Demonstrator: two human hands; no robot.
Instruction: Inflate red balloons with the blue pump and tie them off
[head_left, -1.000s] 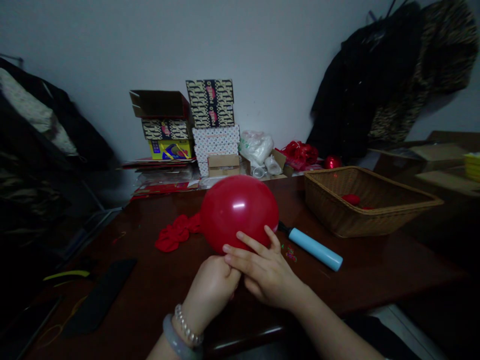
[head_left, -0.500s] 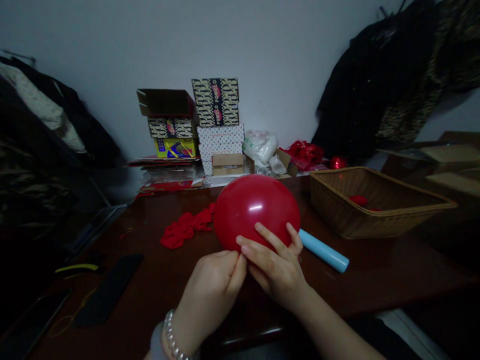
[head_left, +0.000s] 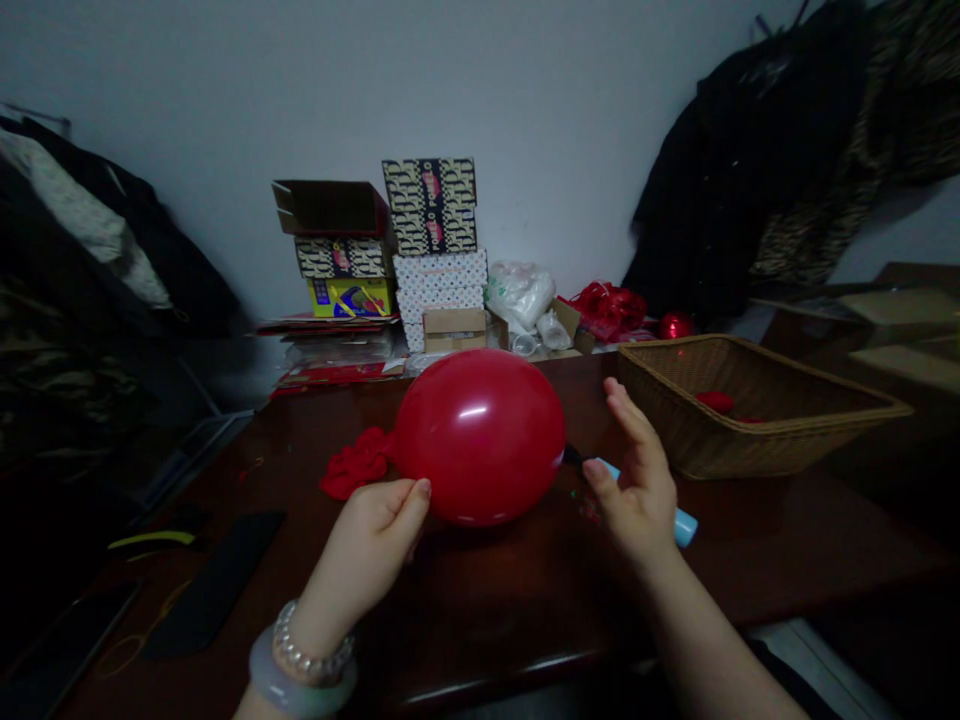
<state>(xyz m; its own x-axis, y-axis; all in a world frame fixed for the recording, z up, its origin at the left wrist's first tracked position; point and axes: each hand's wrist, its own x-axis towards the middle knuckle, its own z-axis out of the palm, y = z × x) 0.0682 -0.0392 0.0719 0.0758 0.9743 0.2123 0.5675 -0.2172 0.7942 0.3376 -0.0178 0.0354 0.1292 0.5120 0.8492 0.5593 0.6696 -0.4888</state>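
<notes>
One inflated red balloon (head_left: 480, 437) at centre on the bench (head_left: 480, 610). Left hand (head_left: 373, 545) beside it, curled fingers (head_left: 416, 500) touching its lower left, grip unclear. Right hand (head_left: 637, 480) open, off the balloon, over one blue pump (head_left: 684, 527).

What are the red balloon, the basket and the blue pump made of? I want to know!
The balloon looks like thin rubber, probably latex: it's stretched smooth and shiny, with a bright glare spot. The basket seems woven from wicker or rattan, with matte tan strands crossing. The blue pump is probably plastic, smooth with a soft sheen, though the right hand hides much of it.
</notes>
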